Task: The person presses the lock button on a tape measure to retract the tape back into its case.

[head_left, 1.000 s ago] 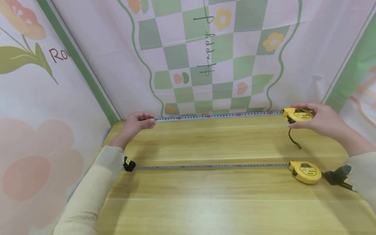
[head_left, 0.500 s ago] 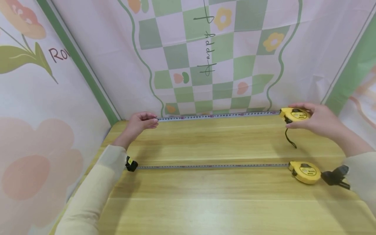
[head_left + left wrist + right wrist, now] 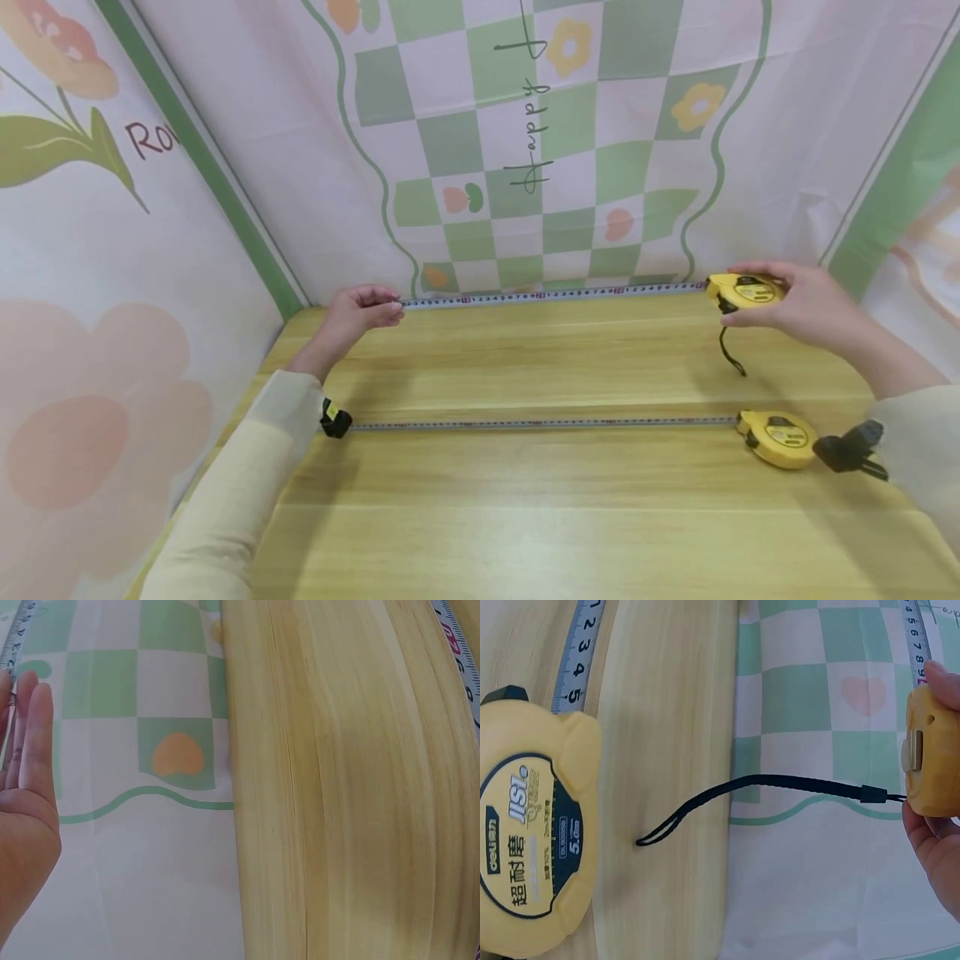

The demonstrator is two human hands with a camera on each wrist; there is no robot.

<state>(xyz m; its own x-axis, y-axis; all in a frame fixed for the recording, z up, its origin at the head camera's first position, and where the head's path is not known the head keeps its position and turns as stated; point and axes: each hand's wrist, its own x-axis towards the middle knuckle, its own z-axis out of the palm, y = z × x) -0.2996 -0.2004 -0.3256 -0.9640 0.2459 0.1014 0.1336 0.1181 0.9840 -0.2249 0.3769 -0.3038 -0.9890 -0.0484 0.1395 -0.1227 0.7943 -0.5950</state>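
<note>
Near the back edge of the table, my left hand [image 3: 356, 321] pinches the free end of a drawn-out tape blade [image 3: 555, 295]. At the other end my right hand [image 3: 813, 304] grips the yellow tape measure case [image 3: 750, 292] between thumb and fingers. A black wrist strap [image 3: 757, 781] dangles from that case. The blade runs nearly level between both hands, its numbers facing me. Nearer to me, a second yellow tape measure [image 3: 780, 439] lies on the table, its blade [image 3: 540, 425] stretched out leftward; the left end of that blade is hidden behind the left wrist's black camera [image 3: 334, 418].
A wood-grain table [image 3: 525, 517] spreads under both hands. Behind it hangs a printed cloth wall [image 3: 517, 158] with green checks and flowers, with more printed cloth [image 3: 97, 350] on the left and right. Another black wrist camera [image 3: 849, 448] sits beside the lying tape measure's case in this view.
My right hand has moved left with the tape measure, and the stretch of blade between the hands is shorter. The left hand shifted slightly right, then stayed. The lying tape measure has not moved.
</note>
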